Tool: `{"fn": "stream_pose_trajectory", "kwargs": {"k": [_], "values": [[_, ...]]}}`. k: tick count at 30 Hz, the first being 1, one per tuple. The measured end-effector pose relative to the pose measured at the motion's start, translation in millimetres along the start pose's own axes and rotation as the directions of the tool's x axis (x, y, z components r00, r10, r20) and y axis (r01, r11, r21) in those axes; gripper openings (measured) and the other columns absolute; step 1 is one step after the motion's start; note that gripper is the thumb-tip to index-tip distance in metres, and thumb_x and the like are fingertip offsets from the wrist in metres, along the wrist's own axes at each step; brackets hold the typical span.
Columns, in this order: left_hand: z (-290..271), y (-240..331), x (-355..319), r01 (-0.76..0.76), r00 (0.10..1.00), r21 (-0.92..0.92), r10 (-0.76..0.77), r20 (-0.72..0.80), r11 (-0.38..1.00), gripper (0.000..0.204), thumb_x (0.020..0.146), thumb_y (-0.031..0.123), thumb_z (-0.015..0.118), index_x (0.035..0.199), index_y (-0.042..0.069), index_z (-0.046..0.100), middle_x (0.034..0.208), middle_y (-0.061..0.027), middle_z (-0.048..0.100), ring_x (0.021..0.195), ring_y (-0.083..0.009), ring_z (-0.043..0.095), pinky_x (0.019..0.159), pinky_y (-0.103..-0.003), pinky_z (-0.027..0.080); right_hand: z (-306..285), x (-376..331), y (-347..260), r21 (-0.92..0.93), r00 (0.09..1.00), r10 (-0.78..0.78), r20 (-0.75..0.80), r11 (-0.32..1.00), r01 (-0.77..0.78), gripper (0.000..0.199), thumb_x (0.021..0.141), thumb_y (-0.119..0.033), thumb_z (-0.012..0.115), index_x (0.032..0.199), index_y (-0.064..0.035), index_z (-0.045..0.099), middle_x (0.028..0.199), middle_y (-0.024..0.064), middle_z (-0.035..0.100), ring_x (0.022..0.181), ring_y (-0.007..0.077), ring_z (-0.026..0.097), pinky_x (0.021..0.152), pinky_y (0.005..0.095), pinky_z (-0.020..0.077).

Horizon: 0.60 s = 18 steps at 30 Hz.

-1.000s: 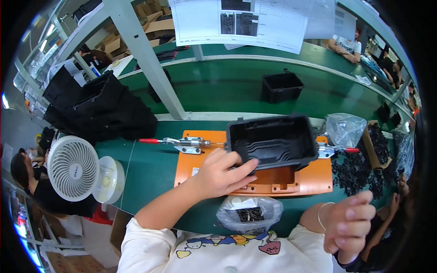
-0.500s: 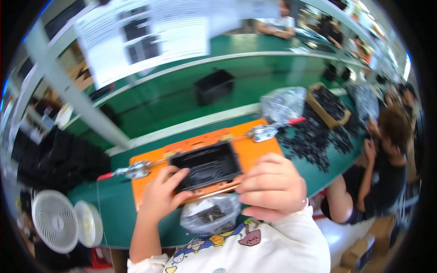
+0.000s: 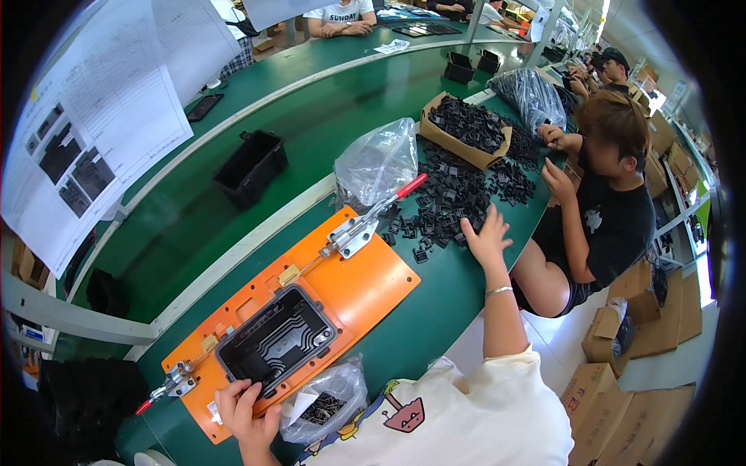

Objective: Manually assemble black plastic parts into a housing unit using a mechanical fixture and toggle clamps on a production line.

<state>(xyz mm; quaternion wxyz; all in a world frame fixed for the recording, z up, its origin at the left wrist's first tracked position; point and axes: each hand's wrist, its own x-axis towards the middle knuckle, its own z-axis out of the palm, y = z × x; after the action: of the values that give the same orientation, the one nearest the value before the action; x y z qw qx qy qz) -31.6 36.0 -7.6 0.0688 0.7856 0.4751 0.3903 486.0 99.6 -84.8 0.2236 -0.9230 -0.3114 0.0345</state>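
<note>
A black open-topped plastic box [image 3: 276, 338] sits in an orange fixture plate [image 3: 381, 272], ribs showing on its floor. My left hand [image 3: 245, 412] is at the box's near left corner, fingertips on the rim and thumb apart. My right hand [image 3: 488, 239] reaches out to the right, fingers spread and holding nothing, at the near edge of a pile of small black plastic parts [image 3: 451, 206]. Toggle clamps with red handles stand at the plate's far right [image 3: 353, 233] and left end [image 3: 177, 380]. A clear bag of small dark metal pieces [image 3: 342, 380] lies against the plate's near edge.
A cardboard tray [image 3: 465, 155] of black parts stands behind the pile, between clear plastic bags [image 3: 377, 163] [image 3: 528, 97]. Another black box [image 3: 250, 167] rests on the green conveyor. A co-worker [image 3: 606, 202] sits at the right. Printed sheets [image 3: 116, 101] hang at upper left.
The view has turned to the right. My right hand has left the box's right side and stretched out to the parts pile, its fingers now spread. My left hand stays by the box.
</note>
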Motion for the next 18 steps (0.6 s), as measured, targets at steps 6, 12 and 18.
{"fn": "stream_pose_trajectory", "kwargs": {"k": [6, 12, 18], "values": [[-4.3, 1.5, 1.0, 0.008, 0.999, 0.055, -0.01, 0.036, 0.998, 0.051, 0.074, 0.049, 0.071, 0.09, 0.001, 0.066, 0.092, -0.014, 0.058, 0.08, -0.0273, 0.05, 0.065, -0.038, 0.039, 20.5, -6.3, -34.3, 0.153, 0.917, -0.397, -0.042, 0.904, 0.399, 0.08, 0.081, -0.047, 0.067, 0.139, -0.0032, 0.035, 0.142, 0.0287, 0.031, 0.135, 0.0475, 0.025, 0.107, 0.0643, 0.0171], [-5.2, 2.3, 2.5, 0.001, 0.997, 0.077, -0.007, 0.073, 0.997, 0.048, 0.078, 0.046, 0.067, 0.092, 0.0, 0.064, 0.091, -0.0156, 0.058, 0.08, -0.029, 0.05, 0.067, -0.038, 0.039, 25.8, -31.4, -46.0, 0.255, 0.847, -0.521, -0.107, 0.809, 0.53, 0.036, 0.087, -0.02, 0.064, 0.119, -0.0057, 0.056, 0.123, 0.0166, 0.054, 0.124, 0.0344, 0.047, 0.104, 0.0573, 0.0294], [-4.6, 1.3, 0.8, 0.016, 0.997, 0.084, -0.022, 0.073, 0.996, 0.048, 0.072, 0.047, 0.073, 0.09, 0.003, 0.066, 0.09, -0.0117, 0.059, 0.079, -0.0269, 0.05, 0.066, -0.038, 0.039, 12.7, -29.0, -52.9, 0.234, 0.77, -0.553, -0.317, 0.742, 0.629, 0.018, 0.085, -0.01, 0.064, 0.103, -0.0093, 0.068, 0.103, 0.0136, 0.068, 0.115, 0.0304, 0.058, 0.101, 0.0513, 0.0357]]}}
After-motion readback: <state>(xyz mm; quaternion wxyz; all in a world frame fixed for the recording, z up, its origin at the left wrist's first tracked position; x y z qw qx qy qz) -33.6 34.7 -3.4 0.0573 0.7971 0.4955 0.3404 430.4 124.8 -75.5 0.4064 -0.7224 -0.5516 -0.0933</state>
